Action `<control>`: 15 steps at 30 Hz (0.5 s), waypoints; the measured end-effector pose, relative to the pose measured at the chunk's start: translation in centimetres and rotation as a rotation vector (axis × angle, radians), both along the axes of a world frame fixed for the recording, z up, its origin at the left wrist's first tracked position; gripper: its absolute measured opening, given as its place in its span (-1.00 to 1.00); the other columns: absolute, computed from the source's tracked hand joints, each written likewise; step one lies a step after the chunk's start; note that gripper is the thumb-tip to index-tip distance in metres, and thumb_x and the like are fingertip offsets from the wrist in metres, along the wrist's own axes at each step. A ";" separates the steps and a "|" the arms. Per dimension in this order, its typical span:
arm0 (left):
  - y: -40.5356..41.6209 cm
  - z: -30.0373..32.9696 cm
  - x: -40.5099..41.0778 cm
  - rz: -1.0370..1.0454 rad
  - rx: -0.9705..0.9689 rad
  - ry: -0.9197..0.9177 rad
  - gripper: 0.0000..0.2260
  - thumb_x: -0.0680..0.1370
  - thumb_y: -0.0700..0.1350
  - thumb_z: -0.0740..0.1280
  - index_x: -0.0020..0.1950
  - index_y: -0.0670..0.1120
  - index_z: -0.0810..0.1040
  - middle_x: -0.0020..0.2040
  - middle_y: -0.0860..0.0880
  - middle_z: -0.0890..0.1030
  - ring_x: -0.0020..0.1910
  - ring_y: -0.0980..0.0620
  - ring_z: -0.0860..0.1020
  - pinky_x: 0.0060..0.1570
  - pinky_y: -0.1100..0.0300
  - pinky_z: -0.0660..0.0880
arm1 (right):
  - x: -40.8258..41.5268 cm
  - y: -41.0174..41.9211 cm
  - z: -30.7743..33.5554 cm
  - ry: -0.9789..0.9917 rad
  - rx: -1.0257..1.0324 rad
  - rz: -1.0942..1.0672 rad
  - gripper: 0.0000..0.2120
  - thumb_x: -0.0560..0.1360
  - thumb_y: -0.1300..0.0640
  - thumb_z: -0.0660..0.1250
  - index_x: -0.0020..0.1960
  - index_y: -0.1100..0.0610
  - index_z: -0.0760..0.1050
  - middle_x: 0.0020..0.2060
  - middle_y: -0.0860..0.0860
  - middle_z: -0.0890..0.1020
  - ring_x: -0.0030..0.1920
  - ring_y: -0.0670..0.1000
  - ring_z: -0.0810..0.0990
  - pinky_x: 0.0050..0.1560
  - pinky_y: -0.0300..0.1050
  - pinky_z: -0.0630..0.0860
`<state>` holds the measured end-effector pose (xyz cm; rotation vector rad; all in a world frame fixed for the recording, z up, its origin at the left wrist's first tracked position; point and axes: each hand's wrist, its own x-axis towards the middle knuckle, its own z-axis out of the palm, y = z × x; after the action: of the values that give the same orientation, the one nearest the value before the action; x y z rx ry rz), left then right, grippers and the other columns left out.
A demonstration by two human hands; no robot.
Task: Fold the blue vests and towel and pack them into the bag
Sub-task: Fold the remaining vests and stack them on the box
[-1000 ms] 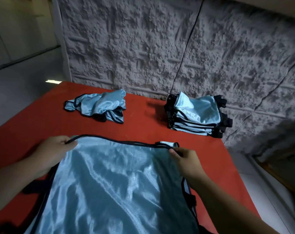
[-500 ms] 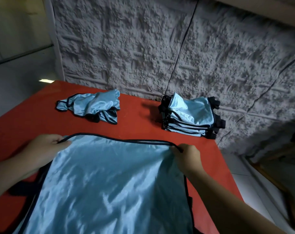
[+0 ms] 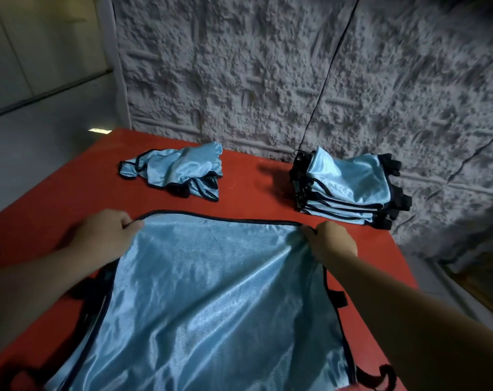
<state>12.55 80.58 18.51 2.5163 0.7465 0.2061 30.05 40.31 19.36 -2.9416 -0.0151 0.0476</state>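
left hand bare | right hand bare | forearms unsleeved

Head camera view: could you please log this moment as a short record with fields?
surface: red table against a rough grey wall
spread vest: blue vest lying flat in front, black trim along its edge
left hand: left hand pinches the vest's far left corner
right hand: right hand pinches the vest's far right corner
folded pile: stack of folded vests at the far right, near the wall
unfolded: crumpled vest at the far left
bag: not in view
towel: not in view
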 end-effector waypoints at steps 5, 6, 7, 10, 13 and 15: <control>-3.3 2.8 -1.9 -0.045 0.318 -0.098 -0.83 0.53 0.03 0.42 0.04 -0.02 0.57 -0.04 -0.11 0.57 0.01 -0.22 0.52 -0.02 -0.05 0.47 | -2.5 0.6 1.0 -0.161 0.083 0.021 -0.61 0.62 -0.17 0.20 0.12 0.15 0.53 0.04 0.17 0.62 0.09 0.24 0.54 0.03 0.06 0.49; -5.1 3.3 -3.0 -0.114 0.366 -0.136 -0.83 0.54 0.04 0.40 0.06 0.00 0.58 0.00 -0.09 0.56 0.05 -0.20 0.50 0.01 -0.08 0.45 | -4.0 1.0 1.6 -0.220 0.133 0.080 -0.64 0.61 -0.11 0.25 0.22 0.14 0.52 0.14 0.17 0.60 0.18 0.24 0.50 0.12 0.07 0.46; -7.2 3.6 -4.2 -0.213 0.388 -0.166 -0.82 0.54 0.07 0.35 0.07 0.03 0.60 0.06 -0.04 0.56 0.09 -0.16 0.50 0.05 -0.09 0.45 | -5.9 1.6 2.2 -0.277 0.170 0.182 -0.64 0.60 -0.07 0.30 0.28 0.13 0.51 0.20 0.15 0.58 0.23 0.21 0.49 0.19 0.05 0.44; -13.5 1.4 -7.8 -0.428 0.382 -0.086 -0.61 0.54 0.19 0.22 0.28 0.07 0.59 0.31 0.00 0.57 0.31 -0.10 0.52 0.25 -0.13 0.44 | -13.9 3.9 3.0 -0.172 0.268 0.468 -0.51 0.63 -0.08 0.26 0.51 0.02 0.33 0.48 -0.04 0.41 0.45 0.03 0.39 0.44 -0.12 0.31; -15.0 -2.5 -9.2 -0.410 0.277 0.113 -0.39 0.61 0.31 -0.20 0.65 0.16 -0.04 0.65 0.11 -0.03 0.63 0.01 -0.01 0.53 -0.20 -0.09 | -18.7 3.7 0.4 0.133 0.085 0.570 -0.27 0.56 -0.33 -0.07 0.65 -0.06 -0.09 0.62 -0.15 -0.09 0.62 -0.08 -0.11 0.60 -0.11 -0.10; -13.5 -4.3 -9.3 -0.347 0.247 0.123 -0.26 0.51 0.35 -0.50 0.64 0.08 -0.16 0.63 0.15 -0.16 0.61 0.11 -0.22 0.53 -0.08 -0.32 | -18.3 1.4 -1.3 0.178 0.015 0.511 -0.21 0.55 -0.43 -0.16 0.65 -0.06 -0.20 0.58 -0.16 -0.24 0.61 -0.05 -0.28 0.57 -0.08 -0.22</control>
<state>3.28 67.06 14.17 2.8643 0.3333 0.0224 11.78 41.68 18.04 -2.8245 -0.7308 0.3779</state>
